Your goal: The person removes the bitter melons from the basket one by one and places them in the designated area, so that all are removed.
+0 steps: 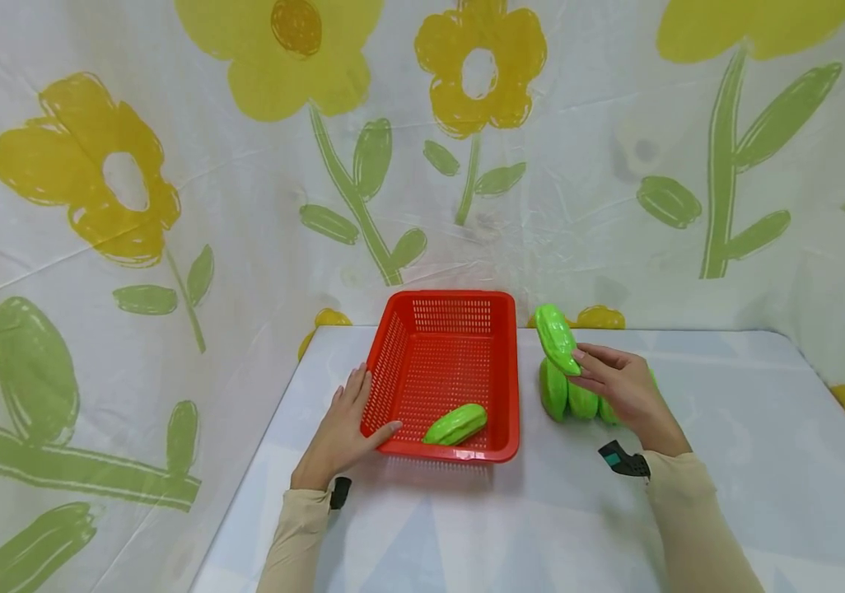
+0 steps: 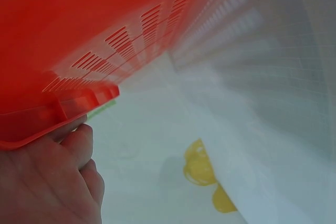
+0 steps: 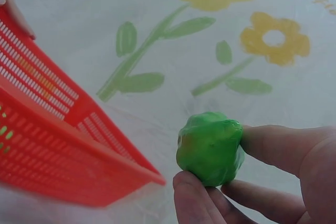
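Observation:
My right hand pinches one end of a bright green, ridged bitter melon, raised to the right of the red basket. In the right wrist view, the thumb and fingertips press that bitter melon from opposite sides. On the table below it, more green bitter melons lie side by side, partly hidden by the hand. Another bitter melon lies inside the basket near its front wall. My left hand rests along the basket's left rim, fingers straight, thumb over the near left corner.
The basket has slotted walls and stands on a pale patterned table. A white curtain printed with yellow flowers hangs behind and at the left of the table. A small black device sits at the right wrist.

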